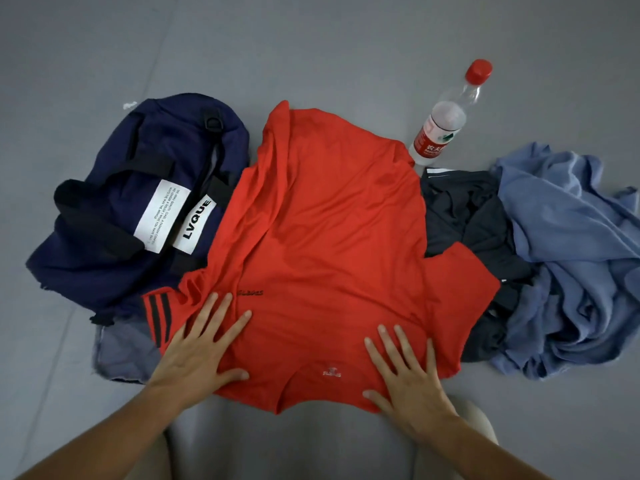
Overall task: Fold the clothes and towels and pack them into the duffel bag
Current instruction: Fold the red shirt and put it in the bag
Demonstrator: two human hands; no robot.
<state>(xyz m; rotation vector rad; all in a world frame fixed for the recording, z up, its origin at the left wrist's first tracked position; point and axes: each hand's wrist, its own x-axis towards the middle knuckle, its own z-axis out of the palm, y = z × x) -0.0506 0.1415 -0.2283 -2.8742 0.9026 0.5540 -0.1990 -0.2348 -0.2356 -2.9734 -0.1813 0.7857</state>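
Head view: red shirt (329, 220) spread on floor (311, 46), collar nearest person, long axis running away. Left grip (201, 344), right grip (405, 368) both flat, fingers spread, holding nothing, pressing shoulders. Striped sleeve (157, 313) just beside left grip, touching duffel bag (121, 209); likely first fold.

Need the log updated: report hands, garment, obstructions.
Left hand and right hand open, flat on red shirt. Shirt spread, unfolded. Edge overlaps duffel bag; sleeve overlaps dark garment.
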